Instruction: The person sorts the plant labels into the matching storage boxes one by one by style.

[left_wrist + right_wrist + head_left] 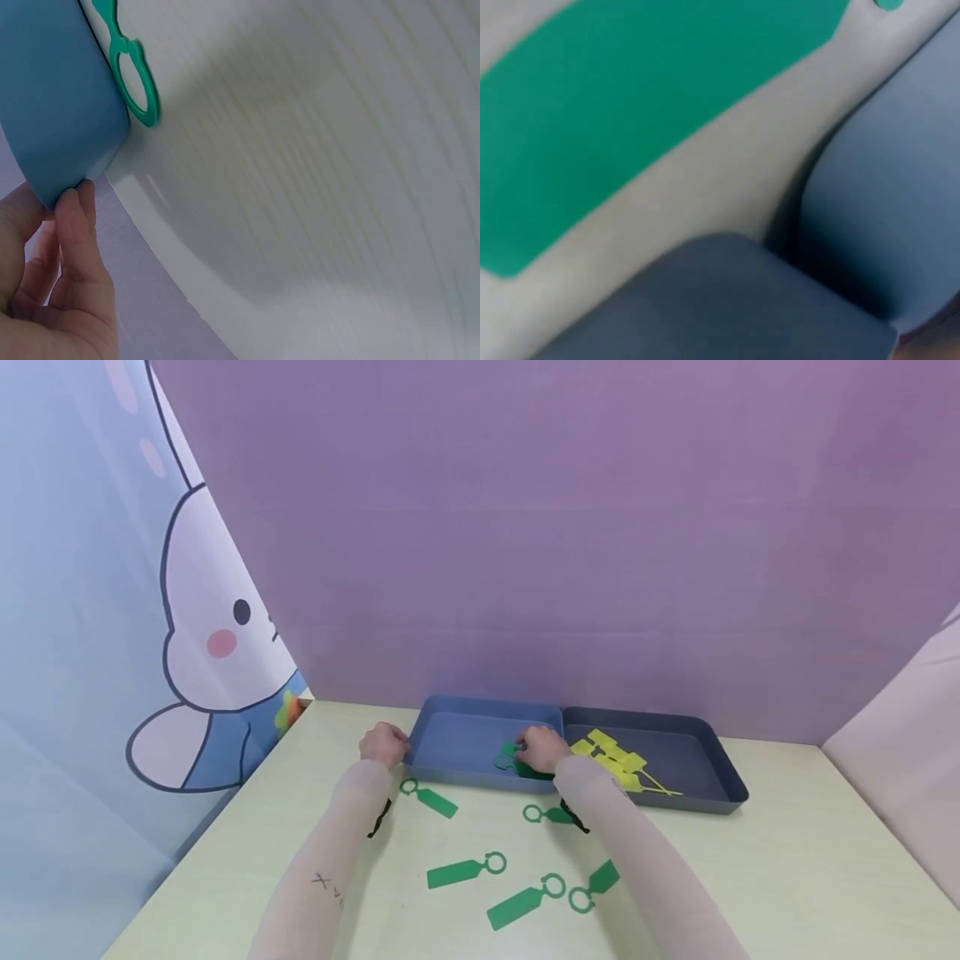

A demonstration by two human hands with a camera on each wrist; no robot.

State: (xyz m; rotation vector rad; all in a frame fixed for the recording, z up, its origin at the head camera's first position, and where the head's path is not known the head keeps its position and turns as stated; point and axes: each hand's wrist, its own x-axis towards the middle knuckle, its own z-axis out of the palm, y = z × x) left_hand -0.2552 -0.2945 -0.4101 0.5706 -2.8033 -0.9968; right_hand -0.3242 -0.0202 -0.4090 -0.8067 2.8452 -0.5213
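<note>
My left hand (386, 744) pinches the left rim of the blue tray (465, 737); in the left wrist view, thumb and fingers (73, 225) grip the tray's corner. Inside that tray, near its right front corner, my right hand (543, 748) reaches down with curled fingers, pinching a green tag (511, 749) with a ring end. More green shows under the palm, partly hidden by the hand. The right wrist view has only a sliver of that hand at its lower right corner, beyond the tray walls.
A dark grey tray (678, 756) with several yellow tags (611, 758) adjoins the blue one on the right. Several green ring-ended tags, such as one near the front (516, 907), lie scattered on the pale table (390, 893). A purple cloth (525, 543) hangs behind.
</note>
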